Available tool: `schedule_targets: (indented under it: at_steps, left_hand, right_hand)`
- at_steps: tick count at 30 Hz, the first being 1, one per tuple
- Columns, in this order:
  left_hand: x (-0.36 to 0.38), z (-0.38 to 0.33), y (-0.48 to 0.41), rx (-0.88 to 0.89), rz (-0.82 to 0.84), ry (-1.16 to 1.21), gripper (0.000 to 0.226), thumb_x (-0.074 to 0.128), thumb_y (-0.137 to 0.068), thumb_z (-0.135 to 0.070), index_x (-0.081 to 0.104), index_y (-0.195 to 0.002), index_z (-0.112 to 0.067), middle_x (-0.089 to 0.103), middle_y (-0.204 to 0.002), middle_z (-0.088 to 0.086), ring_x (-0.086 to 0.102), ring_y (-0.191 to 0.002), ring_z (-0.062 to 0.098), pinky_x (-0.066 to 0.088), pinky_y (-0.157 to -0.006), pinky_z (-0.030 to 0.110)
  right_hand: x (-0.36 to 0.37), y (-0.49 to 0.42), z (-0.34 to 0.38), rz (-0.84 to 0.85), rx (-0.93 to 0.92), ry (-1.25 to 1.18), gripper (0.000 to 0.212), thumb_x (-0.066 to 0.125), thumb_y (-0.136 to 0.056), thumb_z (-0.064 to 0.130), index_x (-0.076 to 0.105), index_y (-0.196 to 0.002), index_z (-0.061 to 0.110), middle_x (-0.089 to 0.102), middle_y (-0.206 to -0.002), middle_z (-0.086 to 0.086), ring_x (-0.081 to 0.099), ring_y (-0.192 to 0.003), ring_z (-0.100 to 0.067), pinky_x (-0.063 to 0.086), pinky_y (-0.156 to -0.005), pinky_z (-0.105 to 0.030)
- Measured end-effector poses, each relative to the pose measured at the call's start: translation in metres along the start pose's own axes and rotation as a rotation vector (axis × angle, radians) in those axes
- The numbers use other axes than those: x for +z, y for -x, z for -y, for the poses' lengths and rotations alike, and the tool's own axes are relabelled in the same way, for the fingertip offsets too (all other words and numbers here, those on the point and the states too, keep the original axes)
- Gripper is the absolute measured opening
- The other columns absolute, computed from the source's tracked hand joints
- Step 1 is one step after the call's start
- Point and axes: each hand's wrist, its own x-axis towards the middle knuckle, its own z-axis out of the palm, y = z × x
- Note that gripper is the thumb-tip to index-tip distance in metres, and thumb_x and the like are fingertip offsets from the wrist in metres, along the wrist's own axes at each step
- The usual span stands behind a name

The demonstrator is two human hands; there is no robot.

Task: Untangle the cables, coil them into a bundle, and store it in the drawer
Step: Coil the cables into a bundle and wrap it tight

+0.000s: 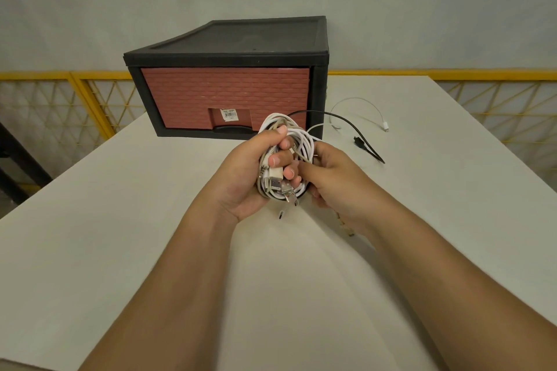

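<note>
Bundle (297, 144) stands upright over table (144, 220) centre, left hand (253, 172) gripping it, right hand (334, 181) pinching its right edge; loose tails (346, 122) trail far-right, closed drawer (226, 96) lies directly beyond.

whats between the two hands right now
In the head view, the coiled cable bundle sits between them: the left hand grips it, the right hand holds its other side.

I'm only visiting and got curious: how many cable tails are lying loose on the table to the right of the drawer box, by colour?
White cable tail: 1
Black cable tail: 1
Total: 2
The rest are coiled in the bundle, too packed to count.
</note>
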Motion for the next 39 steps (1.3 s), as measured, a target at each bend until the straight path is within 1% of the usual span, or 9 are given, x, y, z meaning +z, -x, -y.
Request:
schedule_targets:
  at_steps: [4, 7, 9, 11, 16, 22, 26, 31, 39]
  left_hand:
    - [0.0, 0.001, 0.0, -0.008, 0.015, -0.018, 0.024, 0.049, -0.09, -0.03, 0.046, -0.07, -0.017, 0.036, -0.042, -0.01, 0.044, -0.043, 0.007, 0.049, -0.054, 0.024]
    - [0.0, 0.001, 0.001, -0.005, 0.018, -0.026, 0.022, 0.051, -0.086, -0.031, 0.046, -0.07, -0.016, 0.036, -0.042, -0.01, 0.044, -0.042, 0.007, 0.049, -0.053, 0.024]
    - [0.0, 0.001, 0.0, -0.007, 0.016, -0.029, 0.022, 0.05, -0.087, -0.031, 0.046, -0.07, -0.016, 0.036, -0.042, -0.01, 0.044, -0.042, 0.007, 0.049, -0.053, 0.024]
    - [-0.001, 0.002, 0.0, -0.01, 0.012, -0.029, 0.023, 0.05, -0.088, -0.031, 0.046, -0.07, -0.016, 0.036, -0.042, -0.01, 0.044, -0.043, 0.007, 0.049, -0.053, 0.024]
    - [-0.003, 0.002, 0.0, -0.015, 0.011, -0.023, 0.022, 0.052, -0.085, -0.031, 0.046, -0.07, -0.016, 0.035, -0.042, -0.01, 0.042, -0.043, 0.006, 0.049, -0.052, 0.023]
    - [-0.004, 0.002, -0.001, -0.019, 0.009, -0.023, 0.022, 0.052, -0.085, -0.031, 0.047, -0.07, -0.016, 0.036, -0.042, -0.01, 0.042, -0.042, 0.006, 0.049, -0.052, 0.024]
    - [-0.008, 0.0, -0.002, -0.022, -0.038, -0.034, 0.027, 0.047, -0.096, -0.027, 0.047, -0.071, -0.016, 0.036, -0.043, -0.01, 0.043, -0.042, 0.007, 0.048, -0.054, 0.024]
    - [-0.01, 0.0, -0.003, -0.031, -0.081, -0.088, 0.03, 0.044, -0.101, -0.025, 0.047, -0.072, -0.016, 0.035, -0.045, -0.009, 0.044, -0.042, 0.008, 0.049, -0.054, 0.025]
    - [-0.008, 0.001, -0.001, -0.083, -0.029, -0.111, 0.031, 0.044, -0.099, -0.027, 0.046, -0.07, -0.017, 0.034, -0.043, -0.01, 0.042, -0.041, 0.007, 0.047, -0.054, 0.024]
  right_hand:
    - [0.004, -0.002, -0.004, -0.045, -0.038, 0.032, 0.027, 0.054, -0.094, 0.005, 0.061, -0.118, 0.015, 0.06, -0.067, 0.013, 0.052, -0.044, 0.006, 0.033, -0.04, -0.006]
    - [0.002, -0.002, -0.006, -0.084, -0.039, 0.053, 0.023, 0.058, -0.09, 0.006, 0.063, -0.112, 0.012, 0.056, -0.058, 0.015, 0.049, -0.041, 0.004, 0.033, -0.04, -0.007]
    - [-0.001, -0.002, -0.006, -0.097, -0.04, 0.074, 0.022, 0.06, -0.089, 0.007, 0.063, -0.11, 0.011, 0.056, -0.06, 0.012, 0.048, -0.042, 0.004, 0.033, -0.04, -0.007]
    - [-0.003, -0.001, -0.005, -0.069, -0.034, 0.078, 0.023, 0.061, -0.088, 0.007, 0.064, -0.111, 0.011, 0.055, -0.061, 0.011, 0.048, -0.042, 0.004, 0.033, -0.04, -0.007]
    - [-0.006, 0.001, -0.002, -0.025, -0.015, 0.041, 0.023, 0.059, -0.09, 0.003, 0.062, -0.112, 0.007, 0.053, -0.046, 0.019, 0.049, -0.039, 0.004, 0.033, -0.039, -0.007]
    - [-0.005, 0.001, -0.003, -0.025, -0.017, 0.036, 0.02, 0.061, -0.089, 0.005, 0.063, -0.109, 0.01, 0.054, -0.052, 0.017, 0.048, -0.04, 0.004, 0.033, -0.039, -0.007]
    - [-0.013, -0.004, -0.005, -0.188, -0.085, 0.293, 0.023, 0.073, -0.083, 0.03, 0.058, -0.099, 0.022, 0.053, -0.083, 0.007, 0.044, -0.052, 0.001, 0.033, -0.053, -0.017]
    - [-0.025, 0.0, 0.01, -0.22, -0.272, 0.612, 0.021, 0.069, -0.086, 0.034, 0.059, -0.079, 0.016, 0.046, -0.067, 0.007, 0.041, -0.058, -0.007, 0.031, -0.05, -0.014]
    - [-0.031, -0.001, 0.006, -0.206, -0.308, 0.661, 0.026, 0.077, -0.076, 0.038, 0.06, -0.087, 0.021, 0.038, -0.058, 0.008, 0.035, -0.05, -0.006, 0.028, -0.047, -0.016]
